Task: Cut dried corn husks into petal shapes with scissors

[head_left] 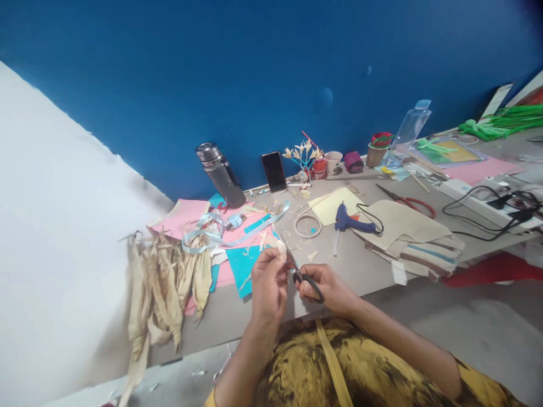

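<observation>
Near the table's front edge, my left hand (270, 277) pinches a small cream-coloured piece (281, 247), which looks like dried husk or leaf. Black-handled scissors (311, 287) are in my right hand (324, 285), with fingers wrapped round the loops. Their blades point up and left, close beside the cream piece; whether they touch it I cannot tell. A blue sheet (241, 265) lies just left of my left hand. Dried husks (159, 288) hang in a bunch over the table edge farther left.
A blue glue gun (354, 220) rests right of a tape roll (307, 226). Behind stand a flask (221, 176), a phone (274, 172), small husk flowers (304, 152) and a plastic bottle (408, 133). Red-handled shears (407, 202) and a power strip (483, 204) lie at right.
</observation>
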Demonstrator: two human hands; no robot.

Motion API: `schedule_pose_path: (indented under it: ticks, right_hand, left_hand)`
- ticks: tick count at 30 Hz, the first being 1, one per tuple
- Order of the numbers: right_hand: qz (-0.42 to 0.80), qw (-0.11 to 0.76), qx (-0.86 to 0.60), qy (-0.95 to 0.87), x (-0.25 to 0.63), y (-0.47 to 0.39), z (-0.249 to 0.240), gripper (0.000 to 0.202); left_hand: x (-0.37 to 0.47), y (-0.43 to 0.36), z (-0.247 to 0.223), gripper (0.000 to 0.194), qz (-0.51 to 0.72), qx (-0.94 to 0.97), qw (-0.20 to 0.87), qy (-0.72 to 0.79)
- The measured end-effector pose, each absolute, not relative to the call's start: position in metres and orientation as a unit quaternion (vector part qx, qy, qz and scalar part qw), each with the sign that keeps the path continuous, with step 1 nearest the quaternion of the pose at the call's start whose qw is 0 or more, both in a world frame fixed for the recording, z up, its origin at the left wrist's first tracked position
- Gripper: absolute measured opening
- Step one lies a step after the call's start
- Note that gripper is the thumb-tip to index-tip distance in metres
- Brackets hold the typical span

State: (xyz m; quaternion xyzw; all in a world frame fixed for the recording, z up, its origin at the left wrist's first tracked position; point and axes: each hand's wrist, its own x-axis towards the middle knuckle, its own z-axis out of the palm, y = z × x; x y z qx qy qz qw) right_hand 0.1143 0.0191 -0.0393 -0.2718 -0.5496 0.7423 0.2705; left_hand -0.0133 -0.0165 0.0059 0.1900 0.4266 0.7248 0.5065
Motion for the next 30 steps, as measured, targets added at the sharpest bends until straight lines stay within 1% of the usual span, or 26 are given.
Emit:
schedule_pose_path:
  ticks: [9,18,30]
  right_hand:
    - [0.745,0.279,-0.272,-0.541,0.113,0.020,-0.044,0.041]
    - [0.754,0.267,-0.270,-0.536,0.113,0.017,-0.046,0.029]
    - [0.762,0.274,-0.261,-0.525,0.113,0.016,-0.052,0.039]
  left_hand:
    - [-0.015,-0.017,0.005,0.015,0.721,0.188,0.499,0.443]
    - [-0.013,-0.016,0.006,0.019,0.714,0.177,0.507,0.450]
    - [-0.012,-0.017,0.006,0.019,0.710,0.178,0.506,0.457]
